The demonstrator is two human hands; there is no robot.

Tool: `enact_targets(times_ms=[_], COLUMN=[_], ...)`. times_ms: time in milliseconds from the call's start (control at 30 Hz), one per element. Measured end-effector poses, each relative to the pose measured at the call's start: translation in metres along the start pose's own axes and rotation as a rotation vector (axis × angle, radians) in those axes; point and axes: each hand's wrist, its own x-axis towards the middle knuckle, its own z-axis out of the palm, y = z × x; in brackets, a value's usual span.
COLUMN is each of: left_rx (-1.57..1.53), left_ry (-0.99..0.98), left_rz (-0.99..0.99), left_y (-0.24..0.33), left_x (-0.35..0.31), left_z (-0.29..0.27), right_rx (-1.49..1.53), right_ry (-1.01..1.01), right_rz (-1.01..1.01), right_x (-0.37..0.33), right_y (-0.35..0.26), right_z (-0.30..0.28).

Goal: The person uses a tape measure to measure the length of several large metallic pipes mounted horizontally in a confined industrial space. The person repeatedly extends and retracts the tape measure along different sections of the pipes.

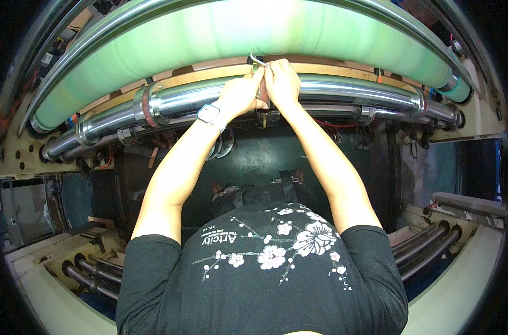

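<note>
We see a chrome roller [220, 95] on a tan machine frame [477, 120]; brown rings [148, 106] clamp it.

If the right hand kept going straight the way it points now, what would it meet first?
The right hand points away from the body, over the chrome roller. Going on, it would probably first meet the big green roller just beyond, though depth is unclear.

Black short-sleeve T-shirt [265, 279], sleeves end above the elbows, forearms bare. Chest print: white blossom branch with thin stems and small buds, biggest flower toward the right side, plus small white lettering beside it. Left wrist: smartwatch [208, 114], pale square case with rounded corners, light band. Dark trousers and dark shoes with light trim visible below the shirt. No gloves, no rings visible.
</note>
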Motion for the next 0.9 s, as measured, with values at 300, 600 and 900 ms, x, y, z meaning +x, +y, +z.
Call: enact_targets(times_ms=[300,600,900], left_rx=[-0.005,-0.014,-0.024], left_ry=[-0.045,-0.003,-0.024], left_rz=[-0.066,-0.069,-0.09], left_y=[0.004,0.004,0.005], left_x=[-0.004,-0.006,-0.006], left_z=[-0.007,-0.003,-0.006], right_rx=[0.368,0.501,-0.113], right_ry=[-0.334,-0.569,-0.833], right_rz=[0.056,0.333,-0.208], right_x=[0.005,-0.073,0.008], right_y=[0.028,0.03,0.038], right_z=[-0.073,-0.085,-0.116])
